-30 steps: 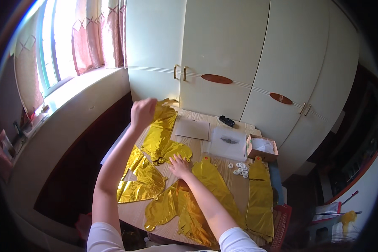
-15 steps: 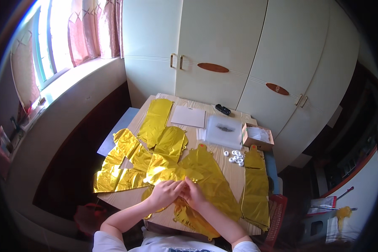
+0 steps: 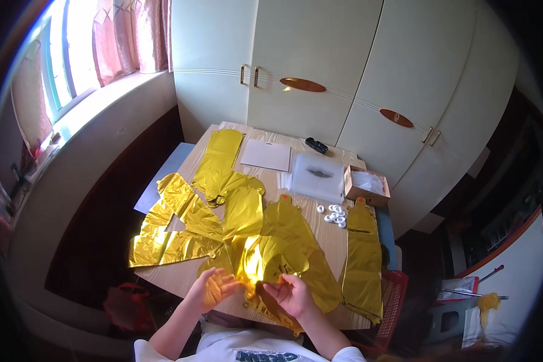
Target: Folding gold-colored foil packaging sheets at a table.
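Both hands were down at the near edge of the light wooden bench, each pinching a crinkly flat gold foil balloon between them. Left hand gripped its left side, right hand its lower right. More gold foil balloons were spread toward the left edge, and small white tape rolls sat near the far right corner by a little cardboard box.
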